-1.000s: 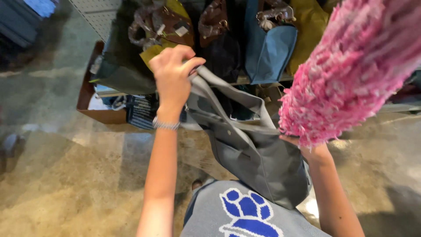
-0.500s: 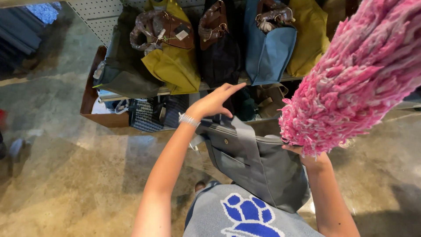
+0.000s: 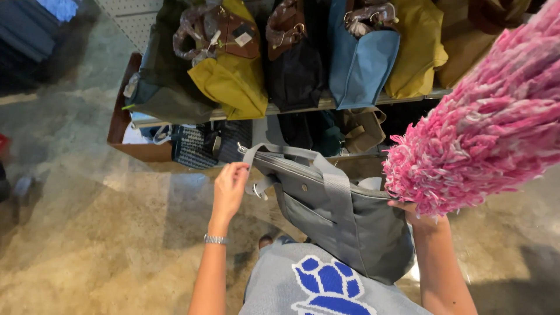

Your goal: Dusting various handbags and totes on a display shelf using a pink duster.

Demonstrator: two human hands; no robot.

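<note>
Now the left hand point(image 3: 228, 189) pinches the grey bag point(image 3: 341, 224) at its nine o'clock corner; the right hand point(image 3: 415, 214), fingers hidden, should steady it.

Grey bag point(image 3: 344, 227) beside left hand point(image 3: 229, 189): matt woven cloth. Duster point(image 3: 484, 128) above right hand point(image 3: 417, 214): shaggy pink yarn.

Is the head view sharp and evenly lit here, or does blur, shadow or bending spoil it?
Head view: the grey bag and left hand are sharp; the pink duster, close to the lens, fills the right side and mostly hides the right hand; lighting is soft with faint floor shadows; the shelf edge bows, a wide-lens effect.
</note>
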